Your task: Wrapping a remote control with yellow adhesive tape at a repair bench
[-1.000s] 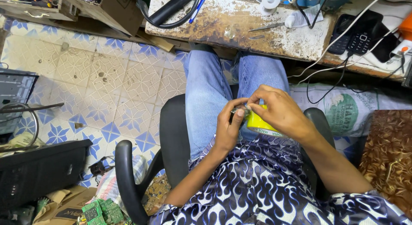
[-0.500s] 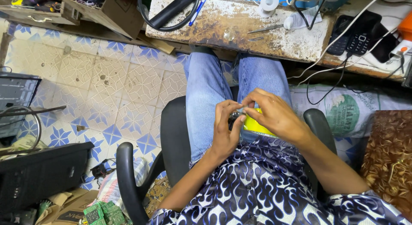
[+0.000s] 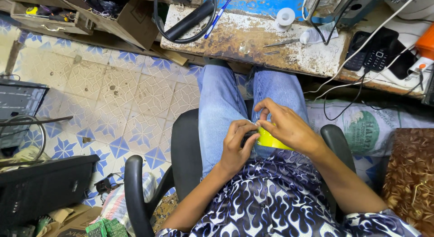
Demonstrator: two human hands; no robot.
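both hands [image 3: 264, 135] pinch a yellow tape roll [image 3: 270, 140] over the lap

Two hands at work over the lap, the left hand [image 3: 237, 144] and the right hand [image 3: 285, 127], sharing one yellow object [image 3: 270, 140]. Up on the worktop [image 3: 271, 47]: one white spool [image 3: 285, 16], one blue pen [image 3: 219, 14], two dark keypad phones [image 3: 368, 50]. Two chair armrests [image 3: 134, 191] in view.
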